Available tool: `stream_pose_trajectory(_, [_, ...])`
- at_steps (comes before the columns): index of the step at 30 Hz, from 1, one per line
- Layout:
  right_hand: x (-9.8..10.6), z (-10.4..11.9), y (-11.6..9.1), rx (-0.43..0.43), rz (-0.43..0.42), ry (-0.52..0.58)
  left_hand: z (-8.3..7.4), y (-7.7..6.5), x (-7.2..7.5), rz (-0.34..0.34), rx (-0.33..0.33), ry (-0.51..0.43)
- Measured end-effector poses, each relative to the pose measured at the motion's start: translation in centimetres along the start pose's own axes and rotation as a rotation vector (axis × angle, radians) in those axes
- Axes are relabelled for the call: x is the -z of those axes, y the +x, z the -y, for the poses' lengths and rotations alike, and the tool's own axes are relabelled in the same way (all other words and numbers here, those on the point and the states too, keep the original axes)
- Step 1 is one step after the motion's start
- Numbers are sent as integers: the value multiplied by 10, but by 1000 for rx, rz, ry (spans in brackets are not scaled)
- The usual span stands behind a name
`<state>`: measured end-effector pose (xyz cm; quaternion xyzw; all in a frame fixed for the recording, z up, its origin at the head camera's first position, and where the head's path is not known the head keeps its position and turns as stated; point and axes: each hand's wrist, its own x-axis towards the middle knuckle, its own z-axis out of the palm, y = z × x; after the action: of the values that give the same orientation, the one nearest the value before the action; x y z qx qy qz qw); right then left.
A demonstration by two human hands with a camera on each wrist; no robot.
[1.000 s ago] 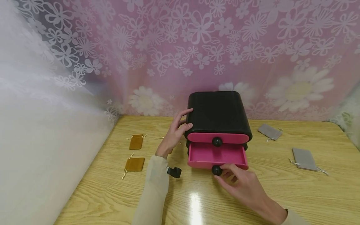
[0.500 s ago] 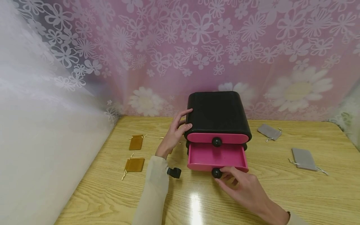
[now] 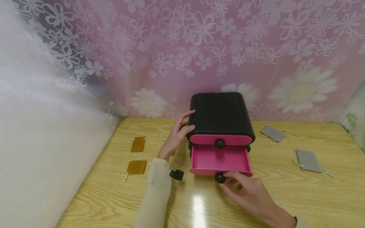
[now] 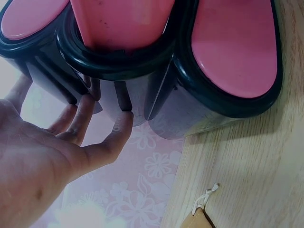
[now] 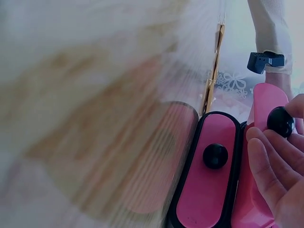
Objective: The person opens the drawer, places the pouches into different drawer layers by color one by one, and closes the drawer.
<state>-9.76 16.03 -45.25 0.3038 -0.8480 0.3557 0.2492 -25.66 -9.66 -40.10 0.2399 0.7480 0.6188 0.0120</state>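
A black cabinet (image 3: 220, 112) with pink drawers stands at the middle of the table. Below its shut top drawer (image 3: 199, 139), a pink drawer (image 3: 216, 163) is pulled out, with nothing large inside. My right hand (image 3: 251, 193) pinches this drawer's round black knob (image 3: 220, 177) between thumb and fingers; the right wrist view shows the same knob (image 5: 281, 121) at the fingertips. Against the cabinet's left side, my left hand (image 3: 177, 136) rests with fingers spread. In the left wrist view its fingertips (image 4: 124, 118) touch the glossy black side wall (image 4: 133, 97).
Two brown drawstring pouches (image 3: 138, 144) lie at the left, and another is mostly hidden behind my left wrist. Two grey drawstring pouches (image 3: 309, 161) lie at the right. A flowered curtain (image 3: 199, 57) hangs behind the table (image 3: 285, 196).
My right hand has drawn the drawer slightly farther out toward me, with the knob still pinched. My left hand has stayed in place on the cabinet's side.
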Motion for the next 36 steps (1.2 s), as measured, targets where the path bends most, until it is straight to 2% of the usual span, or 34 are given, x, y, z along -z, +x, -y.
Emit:
stream_pose_trajectory(11, [2,-2,-1,32,-4,44,-1,0,1,5,-3,-2])
stream_pose_trajectory(16, [8,0,0,15,31,66,-1,0,1,4,-3,-5])
stream_pose_trajectory(23, [16,-1,-1,73,-24,80,-1,0,1,10,-8,-25])
stream_pose_trajectory(29, [28,-3,-1,65,-54,51,-1,0,1,15,-6,-32])
stream_pose_trajectory(36, [48,-3,2,21,-38,26,-1,0,0,15,1,-32])
